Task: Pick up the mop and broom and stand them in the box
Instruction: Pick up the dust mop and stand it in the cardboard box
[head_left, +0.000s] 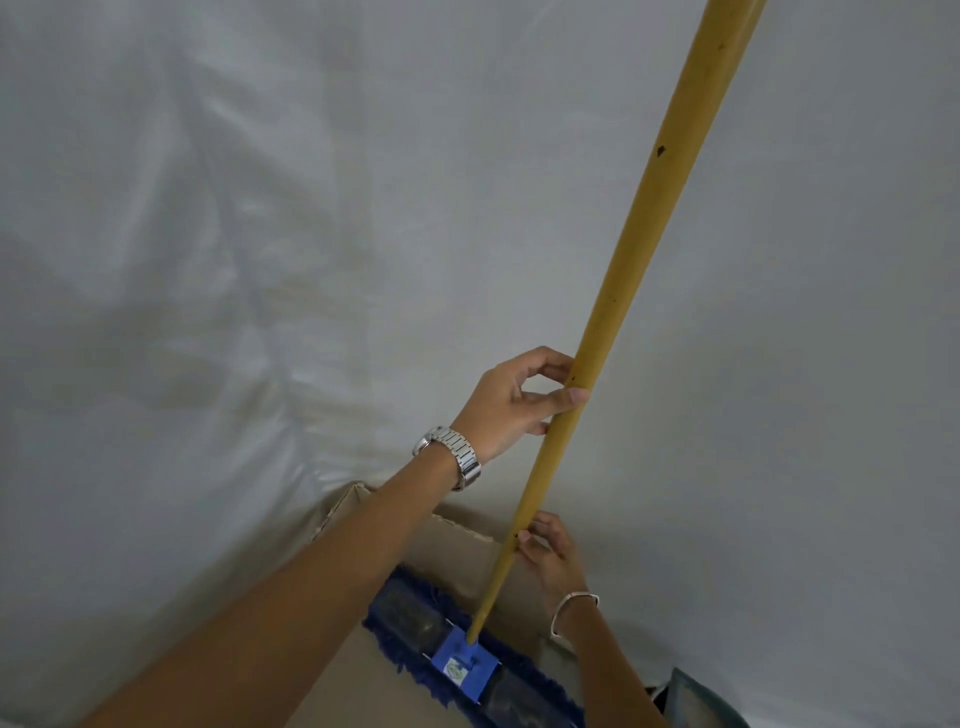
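Note:
The mop has a long yellow handle (644, 218) that runs from the top right down to a flat blue fringed head (462, 670). The head lies inside an open cardboard box (457, 540) at the bottom centre. My left hand (514, 400), with a metal watch on the wrist, pinches the handle at mid-height between thumb and fingers. Lower down, my right hand (550, 551), with a thin bracelet on the wrist, holds the handle just above the box. No broom is in view.
A white sheet-covered wall (260, 260) fills the background right behind the box. A grey-green object (696, 701) shows at the bottom right corner beside the box.

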